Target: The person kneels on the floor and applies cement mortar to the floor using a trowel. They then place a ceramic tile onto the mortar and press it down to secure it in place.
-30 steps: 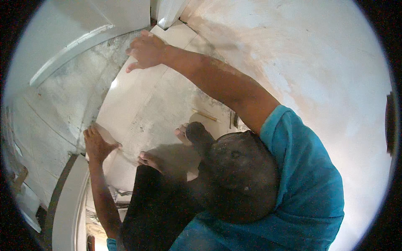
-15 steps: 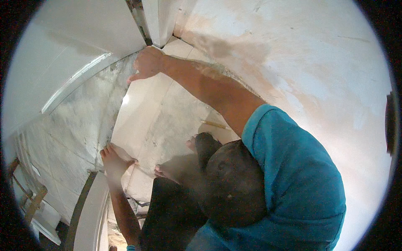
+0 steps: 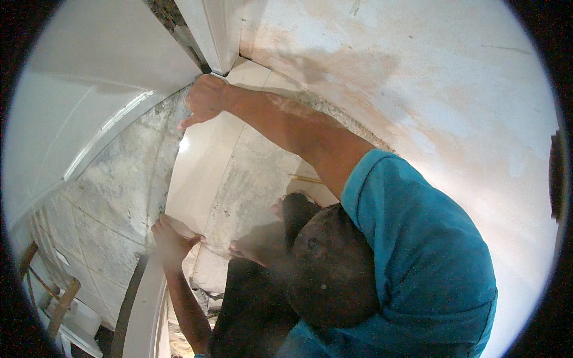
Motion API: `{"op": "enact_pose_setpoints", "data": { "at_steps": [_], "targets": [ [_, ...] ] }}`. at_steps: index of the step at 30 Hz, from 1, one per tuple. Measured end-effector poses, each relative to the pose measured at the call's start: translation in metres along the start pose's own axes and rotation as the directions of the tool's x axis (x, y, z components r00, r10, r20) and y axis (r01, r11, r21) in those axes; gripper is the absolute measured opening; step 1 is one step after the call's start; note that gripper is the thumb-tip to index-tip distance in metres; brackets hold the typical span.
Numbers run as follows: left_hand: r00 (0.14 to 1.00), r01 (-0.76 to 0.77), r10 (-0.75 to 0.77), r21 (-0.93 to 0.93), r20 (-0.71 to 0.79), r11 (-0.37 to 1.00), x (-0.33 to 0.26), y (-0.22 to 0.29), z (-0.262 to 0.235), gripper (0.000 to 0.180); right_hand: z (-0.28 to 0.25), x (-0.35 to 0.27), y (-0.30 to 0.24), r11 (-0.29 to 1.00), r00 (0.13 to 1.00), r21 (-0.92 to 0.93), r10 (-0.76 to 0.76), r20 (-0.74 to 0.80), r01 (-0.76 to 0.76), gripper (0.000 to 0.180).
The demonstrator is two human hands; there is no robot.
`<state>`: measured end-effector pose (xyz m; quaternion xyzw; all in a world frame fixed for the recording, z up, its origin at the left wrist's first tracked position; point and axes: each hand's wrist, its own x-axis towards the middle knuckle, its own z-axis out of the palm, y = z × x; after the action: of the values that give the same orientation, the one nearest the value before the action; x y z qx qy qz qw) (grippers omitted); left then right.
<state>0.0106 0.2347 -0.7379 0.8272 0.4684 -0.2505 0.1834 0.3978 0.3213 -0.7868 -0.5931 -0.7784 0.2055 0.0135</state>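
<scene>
A long cream floor tile [image 3: 198,164] lies along the edge of the bare grey floor. My right hand [image 3: 206,100] is at its far end by the door frame, fingers curled down over the edge and thumb stretched out. At the near end, my left hand [image 3: 175,238] grips the tile across its width, fingertips at the left edge and thumb at the right. The undersides of both hands are hidden. Dusty bare cement [image 3: 248,173] shows to the right of the tile, and my toes [image 3: 242,249] rest close to it.
A thin yellowish stick, perhaps a pencil [image 3: 305,178], lies under my right arm. The white door frame [image 3: 218,36] stands at the far corner beside a patchy plastered wall [image 3: 418,89]. A white door jamb [image 3: 143,310] rises near my left forearm. Wooden pieces [image 3: 62,307] are at lower left.
The view has shifted slightly, so the tile and left hand appear further right and lower. Both hands stay at the tile's two ends, with little change in their grip.
</scene>
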Motion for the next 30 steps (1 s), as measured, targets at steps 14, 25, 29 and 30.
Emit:
{"op": "enact_pose_setpoints", "data": {
  "at_steps": [14,25,29,30],
  "targets": [
    [0.983,-0.121,0.121,0.014,-0.136,0.993,0.001,-0.009,0.012,0.130,-0.002,-0.001,0.001,0.999,0.999,-0.019,-0.036,-0.008,0.036,0.082],
    [0.988,-0.102,0.102,0.008,-0.120,0.995,-0.004,-0.012,0.011,0.133,-0.006,-0.001,-0.001,1.000,0.999,-0.007,0.013,0.045,-0.012,0.084],
    [0.992,-0.085,0.085,0.002,-0.098,0.996,-0.005,-0.013,0.009,0.135,-0.008,-0.002,-0.001,1.000,0.998,-0.022,-0.012,0.068,0.013,0.082],
    [0.994,-0.072,0.070,-0.026,-0.079,0.997,-0.005,-0.012,0.009,0.135,-0.008,-0.002,-0.001,1.000,0.998,-0.003,-0.013,0.059,0.013,0.082]
  ]
}}
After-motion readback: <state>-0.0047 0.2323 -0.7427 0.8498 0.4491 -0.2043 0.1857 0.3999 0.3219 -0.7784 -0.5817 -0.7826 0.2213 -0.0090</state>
